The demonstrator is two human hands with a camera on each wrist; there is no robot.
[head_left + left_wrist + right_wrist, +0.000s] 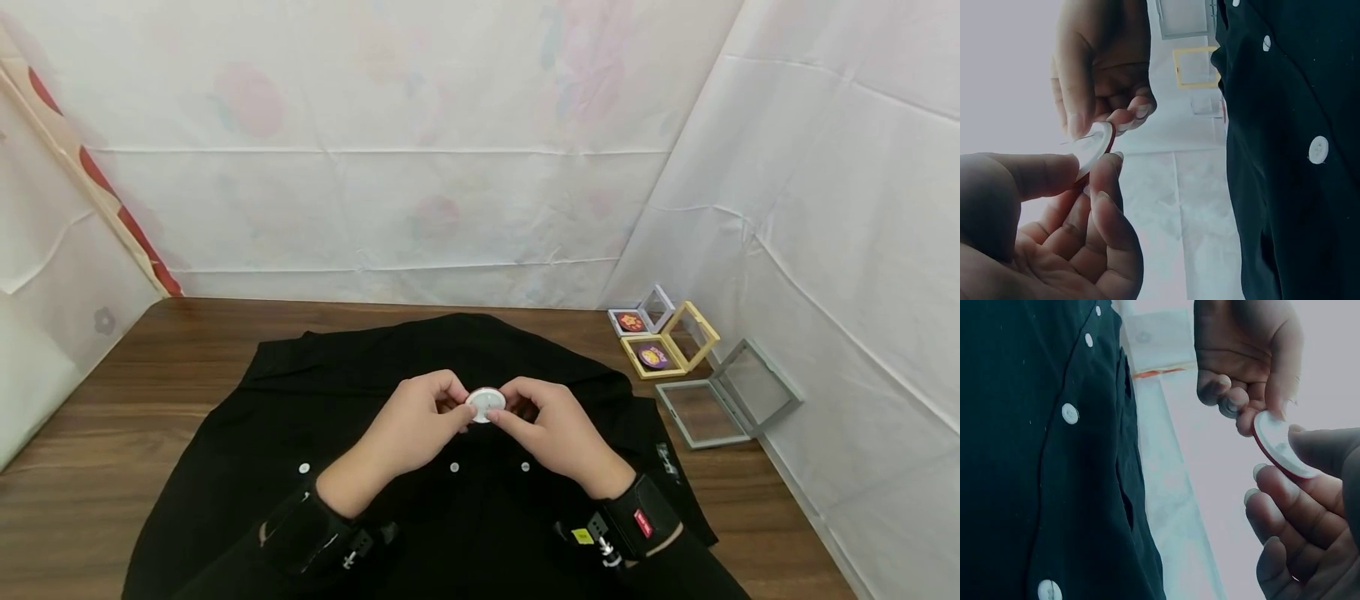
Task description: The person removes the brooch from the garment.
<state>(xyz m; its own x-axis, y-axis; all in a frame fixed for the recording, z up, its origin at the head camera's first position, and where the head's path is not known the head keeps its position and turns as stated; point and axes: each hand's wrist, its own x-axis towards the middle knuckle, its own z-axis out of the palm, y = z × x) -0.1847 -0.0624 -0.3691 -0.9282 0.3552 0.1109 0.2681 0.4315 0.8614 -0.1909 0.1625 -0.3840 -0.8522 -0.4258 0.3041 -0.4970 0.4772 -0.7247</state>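
Between both hands is a round pin badge [486, 404], its white back turned up and a red rim along its edge. My left hand [416, 423] pinches one side with thumb and fingers. On the opposite side, the right hand [553, 427] pinches it the same way. A thin pin line shows near the badge's back [1094, 145] in the left wrist view; whether it is unclasped I cannot tell. Beneath the hands a black shirt [345, 375] lies spread, with white buttons [454, 467] in a row. The badge's front is hidden.
Right of the shirt stand three hinged frames with raised lids: a pale one [613, 323] with a red badge, a yellow one [633, 361] with a purple badge [653, 357], and a grey one [701, 444]. White cloth [450, 208] hangs behind the wooden table [90, 433].
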